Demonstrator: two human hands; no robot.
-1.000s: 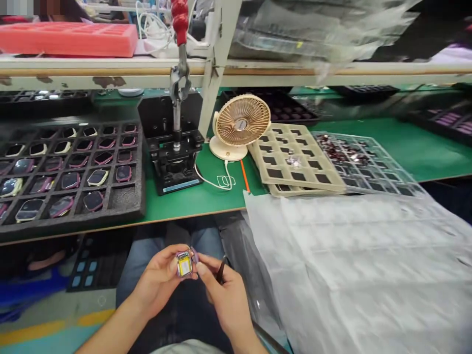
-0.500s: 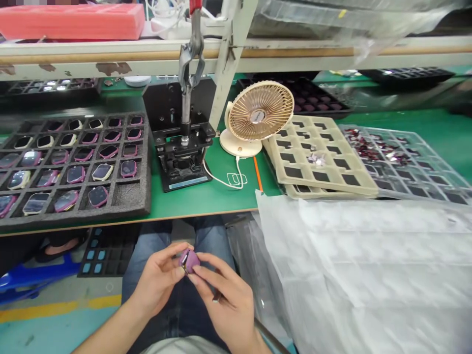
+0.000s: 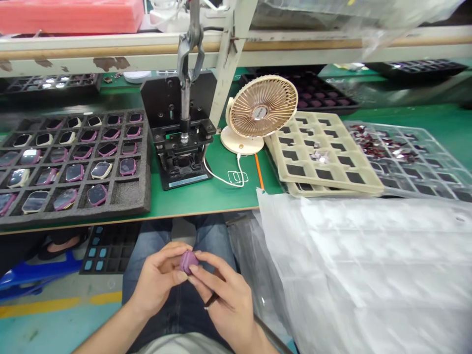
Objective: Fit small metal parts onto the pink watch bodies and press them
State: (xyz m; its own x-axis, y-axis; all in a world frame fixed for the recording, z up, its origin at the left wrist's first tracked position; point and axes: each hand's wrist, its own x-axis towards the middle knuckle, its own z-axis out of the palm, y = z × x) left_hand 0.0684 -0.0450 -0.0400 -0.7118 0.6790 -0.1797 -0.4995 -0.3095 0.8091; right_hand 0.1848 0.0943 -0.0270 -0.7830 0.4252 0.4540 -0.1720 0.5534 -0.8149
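Note:
Above my lap, my left hand (image 3: pixel 161 275) pinches one side of a small purple watch case (image 3: pixel 189 261) between thumb and fingers. The fingertips of my right hand (image 3: pixel 224 290) grip its other side. Its purple outer faces show, and my fingers cover part of it. A short dark item (image 3: pixel 211 300) shows by the curled fingers of my right hand; I cannot make out what it is. On the bench to the left, a grey foam tray (image 3: pixel 129 194) holds many square watches in purple and cream cases, one pocket at its near right corner being bare.
A black toggle-clamp press (image 3: pixel 184 147) stands behind my hands, beside a cream desk fan (image 3: pixel 262 108) with a white cable. Cream trays (image 3: pixel 332 179), a clear tray (image 3: pixel 442 162) with dark red pieces and white plastic sheeting (image 3: pixel 368 265) lie right. A blue stool (image 3: pixel 44 275) stands lower left.
The watch case has turned in my fingers: its dark, shiny edge faced me before, and purple faces show now. Both hands still hold it, and the view has shifted slightly.

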